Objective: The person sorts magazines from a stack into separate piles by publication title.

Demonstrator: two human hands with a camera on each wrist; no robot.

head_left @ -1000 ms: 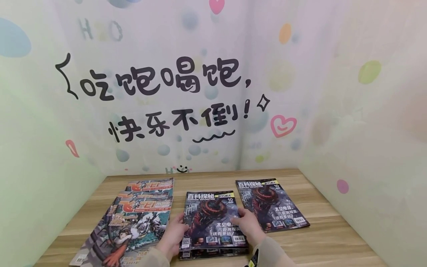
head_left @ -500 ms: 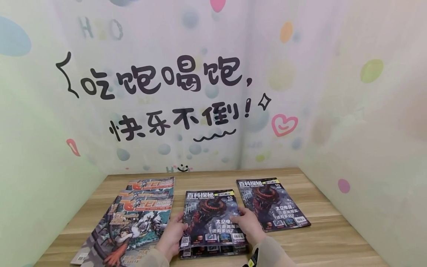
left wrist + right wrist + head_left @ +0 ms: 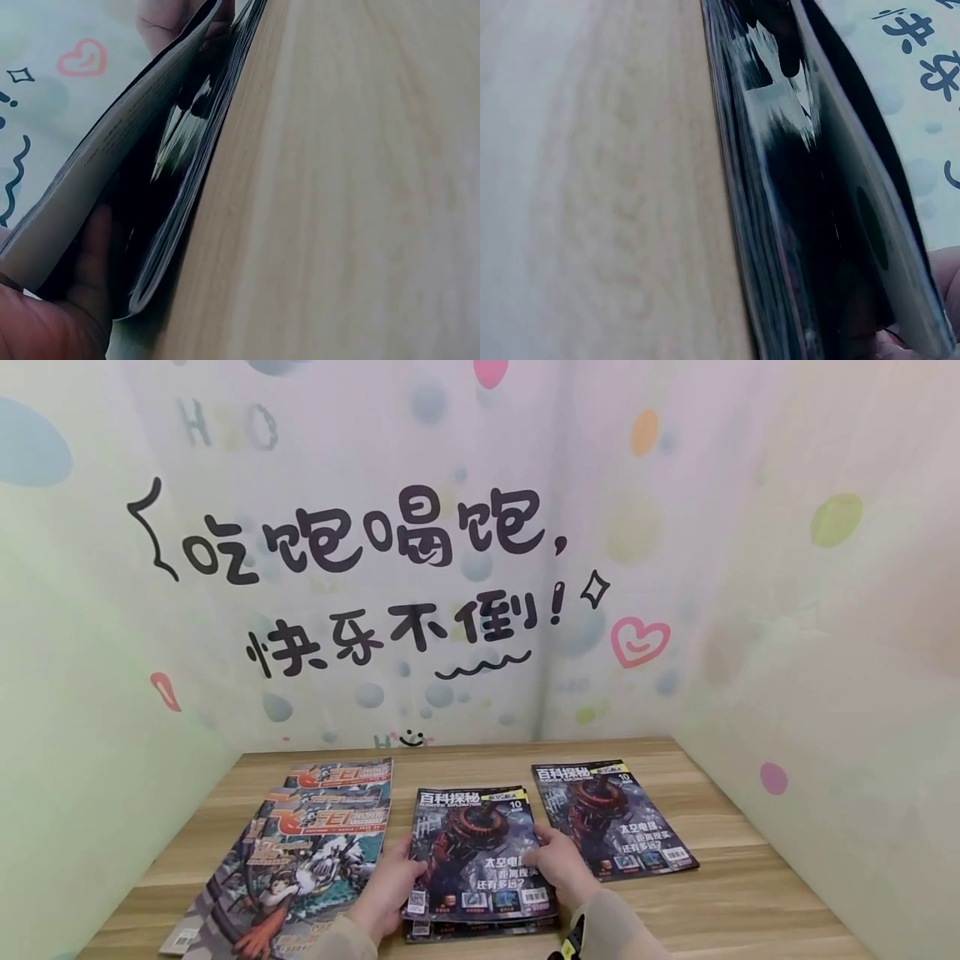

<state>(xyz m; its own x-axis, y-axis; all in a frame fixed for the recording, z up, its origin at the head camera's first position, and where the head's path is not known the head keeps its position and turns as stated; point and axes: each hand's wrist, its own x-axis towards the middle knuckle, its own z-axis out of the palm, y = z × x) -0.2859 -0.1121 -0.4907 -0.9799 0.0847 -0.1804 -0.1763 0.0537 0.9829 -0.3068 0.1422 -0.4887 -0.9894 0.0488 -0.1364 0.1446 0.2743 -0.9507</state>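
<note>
A dark magazine (image 3: 468,847) with a red ring-shaped machine on its cover is held at both side edges in the head view. My left hand (image 3: 388,885) grips its left edge, thumb on top and fingers underneath. The right hand (image 3: 564,867) grips the opposite edge in the same way. Below it lie matching magazines (image 3: 480,930), their front edges showing. From the left wrist, a wedge-shaped gap separates the raised magazine (image 3: 112,142) from the pile, with left fingers (image 3: 94,255) inside it. The right wrist view shows a similar gap between the upper magazine (image 3: 877,217) and the lower stack (image 3: 742,195).
Left of the hands, several overlapping comic-style magazines (image 3: 300,868) lie fanned out. Another dark magazine (image 3: 611,818) of the same issue lies at the right. All rest on a wood-grain table (image 3: 712,910), with a printed curtain (image 3: 420,710) behind its back edge.
Both hands keep their grip on the magazine. Its front edge dips slightly toward the pile after half a second ago, and the view shifts a little.
</note>
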